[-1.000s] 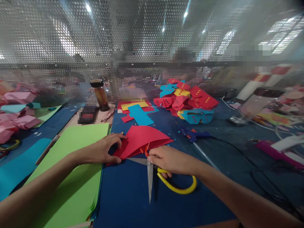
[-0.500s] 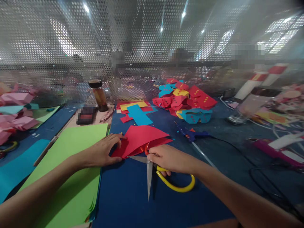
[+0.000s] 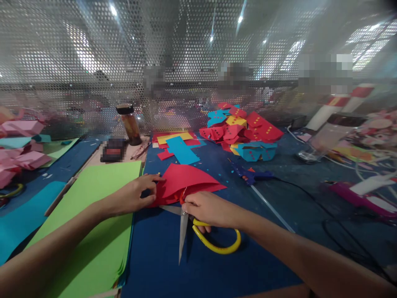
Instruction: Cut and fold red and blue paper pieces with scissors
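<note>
A folded sheet of red paper [image 3: 189, 179] lies in front of me, its near edges lifted apart. My left hand [image 3: 141, 192] holds its left edge, thumb low and forefinger on top. In my right hand [image 3: 207, 209] is a pair of scissors [image 3: 218, 248] with yellow handles. The blades are spread wide, one pointing left along the paper's near edge and the other toward me. A small orange-red bit [image 3: 181, 198] shows at my right fingertips; I cannot make out what it is. Under my left forearm lies a stack of green paper [image 3: 93, 236].
Blue paper cutouts [image 3: 182, 150] lie beyond the red sheet. Behind stands a pile of dotted red, blue and yellow paper shapes [image 3: 257, 128]. A blue glue gun [image 3: 251, 176] with its cord lies right. A dark-capped bottle [image 3: 130, 126] stands before the perforated metal screen [image 3: 186, 49].
My right hand has moved left with the scissors, their blades still spread. My left thumb has shifted up a little, and the red sheet has turned slightly.
</note>
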`<state>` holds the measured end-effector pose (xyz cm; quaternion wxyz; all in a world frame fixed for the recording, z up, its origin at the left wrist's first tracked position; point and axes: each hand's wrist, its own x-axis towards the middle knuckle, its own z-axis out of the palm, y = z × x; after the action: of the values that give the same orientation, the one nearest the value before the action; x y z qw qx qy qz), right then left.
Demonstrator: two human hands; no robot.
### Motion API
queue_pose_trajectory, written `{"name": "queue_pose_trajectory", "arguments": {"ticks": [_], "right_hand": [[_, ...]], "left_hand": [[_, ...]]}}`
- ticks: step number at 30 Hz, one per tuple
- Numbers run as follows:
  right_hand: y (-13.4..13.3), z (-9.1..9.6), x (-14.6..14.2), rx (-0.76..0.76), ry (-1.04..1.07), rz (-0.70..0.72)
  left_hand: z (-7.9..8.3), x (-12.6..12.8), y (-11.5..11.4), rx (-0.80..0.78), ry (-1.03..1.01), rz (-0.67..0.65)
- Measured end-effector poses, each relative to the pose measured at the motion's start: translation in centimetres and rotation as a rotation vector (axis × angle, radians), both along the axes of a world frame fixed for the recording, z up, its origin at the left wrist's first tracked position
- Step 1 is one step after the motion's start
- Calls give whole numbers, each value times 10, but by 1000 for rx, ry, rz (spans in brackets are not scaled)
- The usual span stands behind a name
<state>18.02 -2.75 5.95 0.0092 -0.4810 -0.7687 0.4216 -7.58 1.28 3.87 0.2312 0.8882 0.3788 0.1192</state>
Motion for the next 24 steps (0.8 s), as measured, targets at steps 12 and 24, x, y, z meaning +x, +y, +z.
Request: {"name": "queue_pose_trajectory", "arguments": {"ticks": [12,24], "right_hand": [[0,7,-17,5,-8,33],[-1,-3,-17,23,11,22]], "left_hand": [[4,-8,11,-97,-81,15],[-3,-20,20,-51,-19,14]]}}
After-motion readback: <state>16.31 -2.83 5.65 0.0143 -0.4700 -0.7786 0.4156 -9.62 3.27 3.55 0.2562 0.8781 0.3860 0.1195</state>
